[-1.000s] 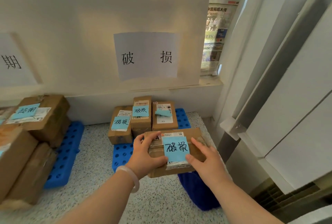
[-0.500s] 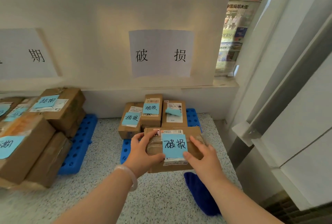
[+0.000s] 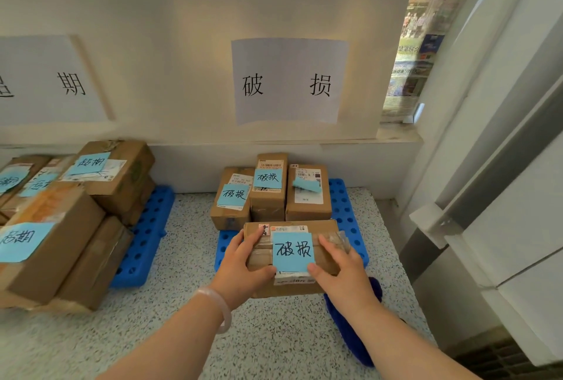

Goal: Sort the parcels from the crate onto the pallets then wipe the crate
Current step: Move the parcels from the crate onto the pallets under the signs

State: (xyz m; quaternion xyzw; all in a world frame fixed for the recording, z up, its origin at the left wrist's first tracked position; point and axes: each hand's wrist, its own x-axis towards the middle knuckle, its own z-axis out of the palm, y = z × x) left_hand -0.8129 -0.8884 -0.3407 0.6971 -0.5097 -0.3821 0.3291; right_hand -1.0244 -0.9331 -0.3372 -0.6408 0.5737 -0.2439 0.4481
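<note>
Two bare forearms reached forward over a speckled floor [image 3: 274, 337], the left wrist wearing a pale bracelet [image 3: 220, 309]. A fuzzy dark-blue item [image 3: 350, 331] lay on the floor beneath the right forearm.

The left hand [image 3: 240, 267] and right hand [image 3: 344, 273] held a brown cardboard parcel [image 3: 289, 290] between them. The fingers of each hand curled over one end, and both thumbs pressed near the lower corners of a blue note [image 3: 293, 251] stuck on its top, handwritten 破损. The parcel was at the near edge of a blue pallet [image 3: 345, 209]. Whether it rested on the pallet or was held just above could not be told.

Just behind it, three parcels [image 3: 268, 197] stood side by side on the same pallet against the wall, each carrying a blue note.

Well apart to the left, a second blue pallet [image 3: 146, 236] bore stacked parcels [image 3: 61, 245], larger and also tagged with blue notes.

On the wall above the nearer pallet hung a paper sign [image 3: 289, 81] printed 破损, and a second sign [image 3: 45, 81] hung above the left stack, cut off by the frame. Newspapers [image 3: 422, 44] covered the window at the far right.
</note>
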